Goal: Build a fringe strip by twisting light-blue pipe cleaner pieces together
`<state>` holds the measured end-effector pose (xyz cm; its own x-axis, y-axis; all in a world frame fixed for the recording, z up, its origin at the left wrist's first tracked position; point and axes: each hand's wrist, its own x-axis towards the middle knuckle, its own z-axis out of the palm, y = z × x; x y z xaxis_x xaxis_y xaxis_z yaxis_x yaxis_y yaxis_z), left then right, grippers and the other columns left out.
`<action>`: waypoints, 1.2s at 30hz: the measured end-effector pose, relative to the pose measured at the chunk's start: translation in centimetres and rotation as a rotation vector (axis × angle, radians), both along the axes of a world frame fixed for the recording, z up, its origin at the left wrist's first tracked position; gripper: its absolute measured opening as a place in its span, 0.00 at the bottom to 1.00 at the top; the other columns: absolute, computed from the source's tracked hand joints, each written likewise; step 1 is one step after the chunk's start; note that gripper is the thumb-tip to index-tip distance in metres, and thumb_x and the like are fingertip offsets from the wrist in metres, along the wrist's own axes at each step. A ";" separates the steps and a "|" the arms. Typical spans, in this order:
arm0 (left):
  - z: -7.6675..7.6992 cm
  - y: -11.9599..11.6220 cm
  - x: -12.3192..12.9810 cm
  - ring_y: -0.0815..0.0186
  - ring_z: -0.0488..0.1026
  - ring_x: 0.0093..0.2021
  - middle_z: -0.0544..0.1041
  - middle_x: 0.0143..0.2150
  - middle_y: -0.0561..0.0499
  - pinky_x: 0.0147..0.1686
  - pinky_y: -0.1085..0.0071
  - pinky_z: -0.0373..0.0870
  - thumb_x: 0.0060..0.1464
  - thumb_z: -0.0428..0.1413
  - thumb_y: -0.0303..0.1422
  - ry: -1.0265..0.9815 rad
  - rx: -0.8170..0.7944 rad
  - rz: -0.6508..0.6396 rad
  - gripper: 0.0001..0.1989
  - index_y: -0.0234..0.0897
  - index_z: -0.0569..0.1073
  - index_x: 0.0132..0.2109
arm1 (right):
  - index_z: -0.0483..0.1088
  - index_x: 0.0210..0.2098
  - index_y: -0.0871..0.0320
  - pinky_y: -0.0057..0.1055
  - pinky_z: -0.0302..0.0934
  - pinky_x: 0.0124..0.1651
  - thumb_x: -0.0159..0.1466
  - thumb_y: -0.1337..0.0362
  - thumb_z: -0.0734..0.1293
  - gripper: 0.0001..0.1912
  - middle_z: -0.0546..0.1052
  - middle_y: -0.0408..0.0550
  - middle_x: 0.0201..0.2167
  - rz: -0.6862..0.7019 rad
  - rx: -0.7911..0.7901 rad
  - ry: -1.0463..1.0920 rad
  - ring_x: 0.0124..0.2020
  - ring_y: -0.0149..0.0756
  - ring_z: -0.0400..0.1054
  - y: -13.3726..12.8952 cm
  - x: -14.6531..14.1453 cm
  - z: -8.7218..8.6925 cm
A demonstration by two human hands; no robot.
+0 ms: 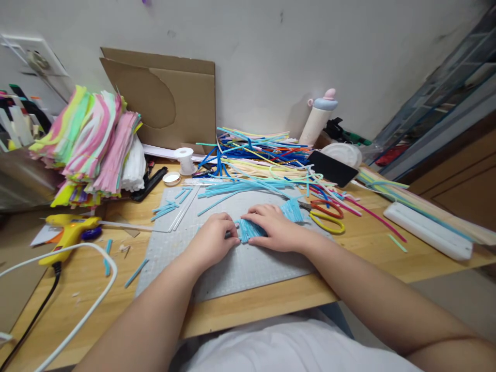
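Note:
A strip of light-blue pipe cleaners (293, 211) set side by side lies on the grey cutting mat (232, 274). My right hand (277, 227) is laid across it, gripping it between thumb and fingers and hiding its middle. At the strip's left end, my left hand (215, 238) is closed, with thumb and fingertips pressed together; what lies between them is too small to make out. Loose blue pipe cleaners (240, 189) rest behind the hands, and short cut blue pieces (166, 209) are on the mat's left side.
Left of the mat sits a yellow glue gun (72, 235) with a trailing cord. Scissors with orange and yellow handles (327, 222) lie to the right, near a black phone (334, 168) and a white power strip (426, 230). Pipe-cleaner bundles (95, 139) and a bottle (318, 121) stand behind.

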<state>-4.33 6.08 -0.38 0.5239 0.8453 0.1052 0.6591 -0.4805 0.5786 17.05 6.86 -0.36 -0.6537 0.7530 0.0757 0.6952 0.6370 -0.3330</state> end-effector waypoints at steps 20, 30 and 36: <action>0.0 -0.2 0.3 0.62 0.69 0.40 0.73 0.33 0.51 0.40 0.68 0.63 0.47 0.59 0.31 0.013 0.021 0.055 0.03 0.38 0.72 0.29 | 0.55 0.61 0.54 0.46 0.46 0.57 0.57 0.49 0.68 0.37 0.63 0.56 0.58 -0.052 -0.014 0.099 0.58 0.48 0.55 -0.3 -0.9 -0.5; -0.3 0.0 0.8 0.63 0.72 0.36 0.77 0.35 0.50 0.34 0.70 0.62 0.56 0.50 0.33 0.049 -0.030 0.245 0.06 0.39 0.72 0.37 | 0.65 0.53 0.51 0.43 0.46 0.55 0.59 0.51 0.66 0.25 0.67 0.51 0.52 -0.075 0.044 0.090 0.54 0.44 0.59 -0.5 -1.6 -0.6; 0.1 -0.1 0.6 0.63 0.72 0.34 0.77 0.33 0.49 0.32 0.70 0.62 0.55 0.50 0.32 0.085 -0.031 0.246 0.08 0.39 0.73 0.32 | 0.68 0.51 0.48 0.44 0.48 0.53 0.58 0.51 0.67 0.22 0.68 0.49 0.51 -0.094 0.048 0.078 0.53 0.44 0.60 -0.4 -1.7 -0.6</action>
<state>-3.73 6.00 -0.28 0.3081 0.9504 0.0416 0.8008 -0.2827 0.5280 15.39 6.47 -0.98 -0.5712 0.8048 0.1615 0.7256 0.5871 -0.3590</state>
